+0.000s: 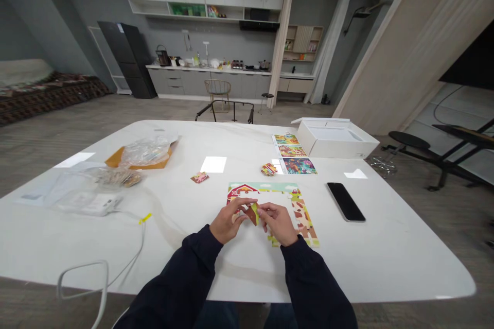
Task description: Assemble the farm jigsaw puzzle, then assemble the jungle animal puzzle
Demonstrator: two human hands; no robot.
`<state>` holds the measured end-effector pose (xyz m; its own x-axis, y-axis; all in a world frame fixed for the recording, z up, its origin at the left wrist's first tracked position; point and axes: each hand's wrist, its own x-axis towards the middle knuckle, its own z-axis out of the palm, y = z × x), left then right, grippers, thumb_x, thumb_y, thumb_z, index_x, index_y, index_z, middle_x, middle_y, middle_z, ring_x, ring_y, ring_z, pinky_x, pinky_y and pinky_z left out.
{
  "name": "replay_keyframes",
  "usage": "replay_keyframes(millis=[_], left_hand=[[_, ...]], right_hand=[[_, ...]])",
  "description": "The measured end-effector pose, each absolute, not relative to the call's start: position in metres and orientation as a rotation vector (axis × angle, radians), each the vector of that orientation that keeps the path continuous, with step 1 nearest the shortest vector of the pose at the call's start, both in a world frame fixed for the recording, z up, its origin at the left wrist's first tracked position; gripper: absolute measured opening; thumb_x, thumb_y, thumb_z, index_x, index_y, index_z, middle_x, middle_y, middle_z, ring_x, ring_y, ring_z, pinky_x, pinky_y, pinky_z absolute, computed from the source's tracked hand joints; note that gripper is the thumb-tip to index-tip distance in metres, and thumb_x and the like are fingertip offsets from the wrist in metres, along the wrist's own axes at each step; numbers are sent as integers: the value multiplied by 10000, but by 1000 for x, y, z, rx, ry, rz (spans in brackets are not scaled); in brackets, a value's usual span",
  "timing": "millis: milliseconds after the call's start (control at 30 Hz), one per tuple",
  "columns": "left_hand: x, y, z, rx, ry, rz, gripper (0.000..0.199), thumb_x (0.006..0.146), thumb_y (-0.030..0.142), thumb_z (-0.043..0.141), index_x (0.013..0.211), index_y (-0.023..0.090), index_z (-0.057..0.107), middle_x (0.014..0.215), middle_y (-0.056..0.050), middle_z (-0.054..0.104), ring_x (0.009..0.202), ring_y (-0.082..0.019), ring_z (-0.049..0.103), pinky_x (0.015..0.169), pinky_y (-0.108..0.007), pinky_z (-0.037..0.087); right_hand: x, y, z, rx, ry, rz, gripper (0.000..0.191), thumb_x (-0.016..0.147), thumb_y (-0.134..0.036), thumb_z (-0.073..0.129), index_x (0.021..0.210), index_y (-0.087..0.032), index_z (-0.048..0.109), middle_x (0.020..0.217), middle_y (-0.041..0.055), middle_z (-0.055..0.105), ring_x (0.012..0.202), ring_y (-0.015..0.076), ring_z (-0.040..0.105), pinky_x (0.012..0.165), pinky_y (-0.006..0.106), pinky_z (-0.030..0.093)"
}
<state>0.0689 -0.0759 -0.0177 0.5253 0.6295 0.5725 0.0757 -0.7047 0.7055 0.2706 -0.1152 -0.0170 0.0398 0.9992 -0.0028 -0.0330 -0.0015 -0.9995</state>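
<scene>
Both hands meet over a partly assembled jigsaw puzzle (303,215) showing a red barn and a spotted cow. Between them is a brown and green puzzle piece (253,214), raised off the table and tilted. My left hand (228,220) pinches its left side with thumb and fingers. On its right edge, the fingertips of my right hand (278,222) are closed too. A small pile of puzzle pieces (269,169) lies beyond the puzzle, and another puzzle piece group (199,177) sits farther left. Part of the puzzle is hidden under the hands.
Picture cards (292,151) lie beside a white box (328,138) at the back right. A phone (346,202) rests right of the puzzle. Plastic bags (148,151) on an orange tray, a white charger (90,202) and its cable (135,254) occupy the left side.
</scene>
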Motion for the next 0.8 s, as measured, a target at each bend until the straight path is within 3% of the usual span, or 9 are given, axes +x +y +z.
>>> replay_keyframes(millis=[133, 300, 433, 667, 800], left_hand=[[74, -77, -20, 2101, 569, 1245, 561, 904, 195, 680, 1422, 245, 471, 1460, -173, 505, 1155, -257, 616, 834, -385, 612], [78, -81, -20, 2133, 715, 1259, 591, 830, 240, 772, 1354, 233, 499, 1292, -149, 564, 981, -222, 625, 748, -361, 589], [81, -83, -21, 2199, 782, 1281, 607, 796, 308, 823, 1308, 224, 509, 1206, -133, 588, 933, -224, 614, 692, -342, 562], [85, -85, -22, 2232, 844, 1300, 409, 833, 264, 785, 1183, 219, 578, 1131, -112, 610, 1027, -251, 620, 689, -323, 547], [85, -84, -22, 2250, 752, 1298, 491, 788, 366, 846, 1188, 221, 601, 1127, -115, 615, 1007, -251, 634, 672, -320, 554]], right_hand=[[270, -117, -17, -1077, -959, 1288, 471, 692, -580, 855, 827, -182, 644, 672, 28, 721, 583, 201, 712, 618, 359, 632], [271, -116, -19, -1059, -916, 1273, 515, 648, -552, 899, 845, -208, 570, 786, 83, 792, 757, 265, 776, 758, 413, 638], [270, -118, -20, -1092, -952, 1269, 527, 657, -553, 893, 856, -219, 537, 770, 95, 803, 740, 269, 781, 776, 401, 619], [268, -120, -19, -1084, -985, 1294, 492, 694, -533, 871, 860, -225, 525, 739, 71, 796, 667, 235, 762, 717, 348, 599], [270, -119, -20, -1051, -1035, 1253, 458, 750, -529, 825, 989, -204, 608, 694, 20, 742, 598, 205, 713, 622, 324, 571]])
